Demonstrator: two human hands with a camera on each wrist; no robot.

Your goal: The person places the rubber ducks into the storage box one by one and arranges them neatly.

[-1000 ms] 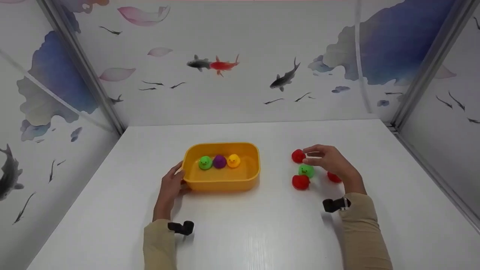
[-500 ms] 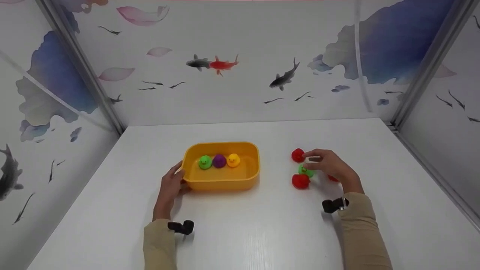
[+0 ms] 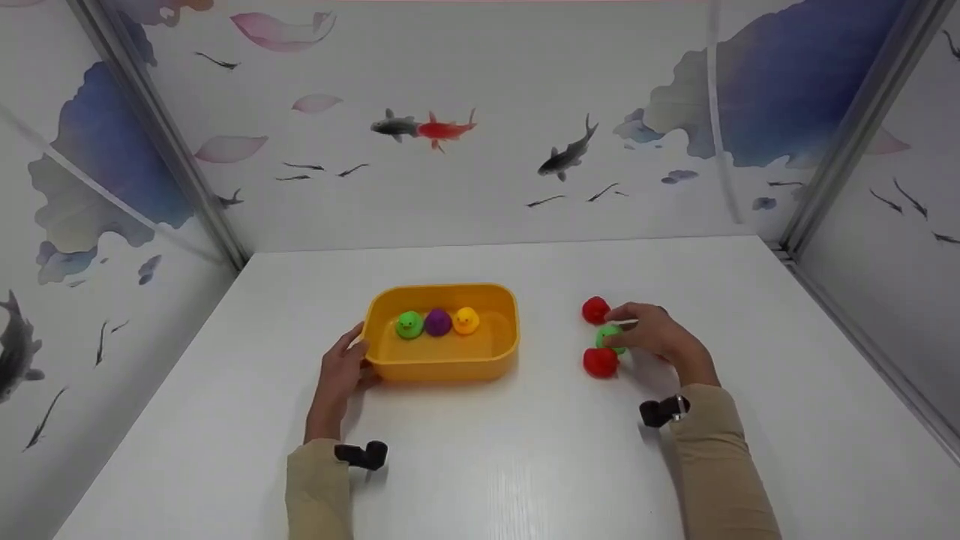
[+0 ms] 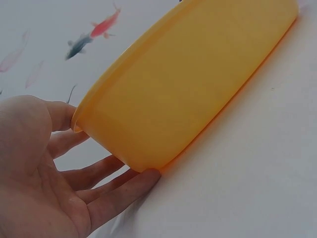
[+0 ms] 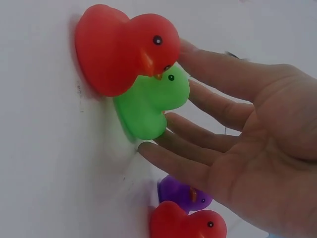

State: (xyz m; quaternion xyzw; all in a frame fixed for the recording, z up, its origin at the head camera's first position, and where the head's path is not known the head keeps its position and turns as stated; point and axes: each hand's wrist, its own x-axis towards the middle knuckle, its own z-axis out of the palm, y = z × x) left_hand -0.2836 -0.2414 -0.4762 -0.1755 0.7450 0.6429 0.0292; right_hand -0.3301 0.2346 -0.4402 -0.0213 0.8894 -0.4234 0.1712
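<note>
My left hand (image 3: 345, 367) rests at the left end of a yellow plastic basket (image 4: 163, 99), its extended fingers against the outer wall and rim. Inside the basket sit a green duck (image 3: 409, 325), a purple duck (image 3: 438, 322) and a yellow duck (image 3: 466, 320). My right hand (image 3: 660, 334) reaches over another green toy duck (image 5: 143, 109), with thumb and fingers spread about it. A red duck (image 5: 116, 49) stands just in front of that green one, overlapping it in the right wrist view. Another red duck (image 3: 596, 310) is behind it.
Beneath the right palm are a purple duck (image 5: 181, 193) and a further red duck (image 5: 185, 223), mostly hidden from the head view. A white table (image 3: 480, 450) bears everything, with fish-patterned panels (image 3: 480, 195) at its back and sides.
My right hand has lowered and moved slightly left, its thumb now overlapping the green duck. The left hand and basket stay in place.
</note>
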